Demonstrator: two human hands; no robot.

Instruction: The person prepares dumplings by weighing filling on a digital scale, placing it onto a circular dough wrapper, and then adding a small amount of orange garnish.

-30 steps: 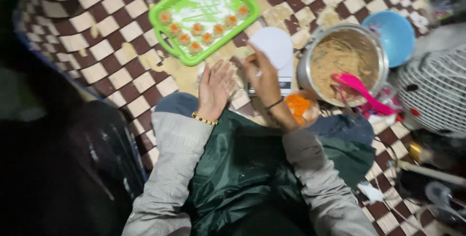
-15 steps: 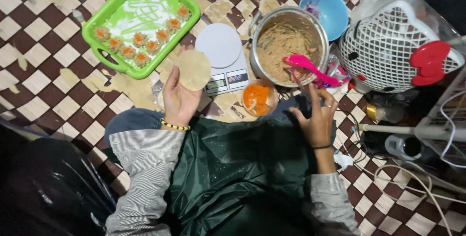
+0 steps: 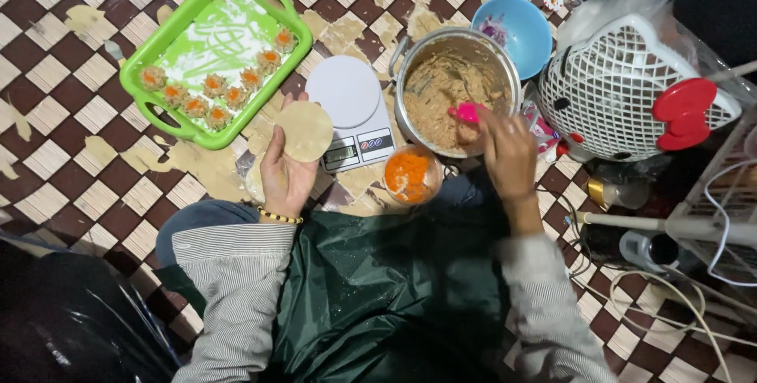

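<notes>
Your left hand (image 3: 285, 172) has its grip spread flat, palm up, and a round, pale dough wrapper (image 3: 303, 131) lies on the fingers, just in front of your knees. Your right hand (image 3: 509, 154) has its grip pressed around the handle of a pink spatula (image 3: 467, 112), whose head sits in the filling.

Now the containers, from largest to smallest. The green tray (image 3: 162, 44) lies on the checkered floor (image 3: 55, 99) at your left front; it is dusted white and holds a curved row of small dumplings with orange tops (image 3: 219, 93). The steel pot (image 3: 505, 68) stands in front of your right hand and is filled with brown minced mixture. Behind it is a blue bowl (image 3: 524, 32); I cannot tell what is inside. Just beside your right knee is a small clear cup of grated orange carrot (image 3: 408, 175).

A white kitchen scale (image 3: 351, 111) lies between tray and pot.

Your left forearm points straight forward; your right wrist bends down over the pot.
</notes>
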